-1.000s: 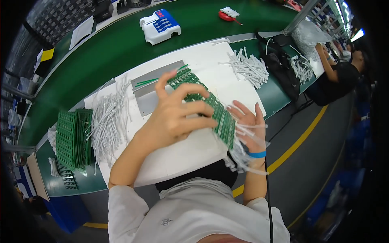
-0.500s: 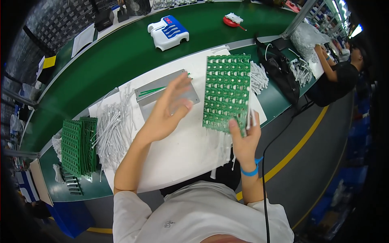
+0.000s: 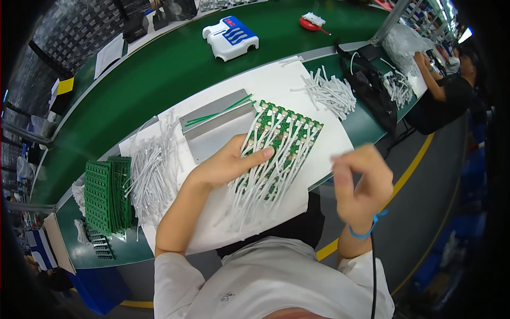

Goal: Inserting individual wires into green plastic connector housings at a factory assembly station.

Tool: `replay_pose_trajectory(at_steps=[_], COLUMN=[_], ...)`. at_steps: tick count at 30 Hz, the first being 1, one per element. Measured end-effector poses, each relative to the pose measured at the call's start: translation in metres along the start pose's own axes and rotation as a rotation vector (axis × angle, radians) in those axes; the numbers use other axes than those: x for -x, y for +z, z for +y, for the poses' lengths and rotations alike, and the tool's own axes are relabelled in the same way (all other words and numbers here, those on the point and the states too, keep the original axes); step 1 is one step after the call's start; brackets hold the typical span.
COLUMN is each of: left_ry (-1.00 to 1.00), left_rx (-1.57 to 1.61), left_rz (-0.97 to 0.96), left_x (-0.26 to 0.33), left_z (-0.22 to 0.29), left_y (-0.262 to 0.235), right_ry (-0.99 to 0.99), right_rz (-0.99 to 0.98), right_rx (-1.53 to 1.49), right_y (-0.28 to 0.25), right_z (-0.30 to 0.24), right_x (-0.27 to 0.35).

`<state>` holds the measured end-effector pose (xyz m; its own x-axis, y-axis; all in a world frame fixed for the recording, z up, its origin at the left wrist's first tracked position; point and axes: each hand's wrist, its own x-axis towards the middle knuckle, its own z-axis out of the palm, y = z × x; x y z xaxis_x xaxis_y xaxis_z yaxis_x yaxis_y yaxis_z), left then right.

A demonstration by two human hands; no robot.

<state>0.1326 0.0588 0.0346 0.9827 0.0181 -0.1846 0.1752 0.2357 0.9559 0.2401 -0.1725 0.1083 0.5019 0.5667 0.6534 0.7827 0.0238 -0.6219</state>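
In the head view, the left hand (image 3: 232,159) is gripping a green rectangular circuit-board panel (image 3: 291,152) above a flat white work sheet (image 3: 204,227); thin white cables (image 3: 254,186) are trailing from it and could be tangling or straining if that one-handed grip is slipping. The panel is covering part of the left hand; the right hand (image 3: 365,183) is curling, blurred, and I cannot tell whether it is holding anything.

R hand (image 3: 365,183) was motion-blurred; fingertip detail couldn't be made out. L hand (image 3: 231,159) fingers, bar the thumb, were hidden under the PCB (image 3: 291,152), its face part-covered by white wires (image 3: 255,199) w/ blurry lower ends. Fan (image 3: 179,9) was cut off by top edge. Co-worker's hands (image 3: 419,57) were too small to tell.
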Motion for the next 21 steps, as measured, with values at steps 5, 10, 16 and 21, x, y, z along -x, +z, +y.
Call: replay_pose_trajectory(at_steps=[5, 10, 16, 21], left_ry=[-0.113, -0.141, -0.076, -0.135], left_rx=[-0.008, -0.014, -0.073, -0.068], left_rz=[-0.06, -0.148, -0.147, -0.147], left_x=[-0.013, -0.021, -0.021, -0.025], left_z=[-0.017, -0.037, -0.05, -0.044], left_y=[-0.005, -0.004, -0.002, -0.001], right_ry=[0.068, 0.34, 0.5, 0.628], right_rz=[-0.044, -0.408, -0.52, -0.482], right_rx=[0.153, 0.243, 0.011, -0.275], right_y=[0.041, 0.076, 0.073, 0.079], right_z=[0.056, 0.088, 0.102, 0.119], right_x=[-0.028, 0.0, -0.001, 0.009])
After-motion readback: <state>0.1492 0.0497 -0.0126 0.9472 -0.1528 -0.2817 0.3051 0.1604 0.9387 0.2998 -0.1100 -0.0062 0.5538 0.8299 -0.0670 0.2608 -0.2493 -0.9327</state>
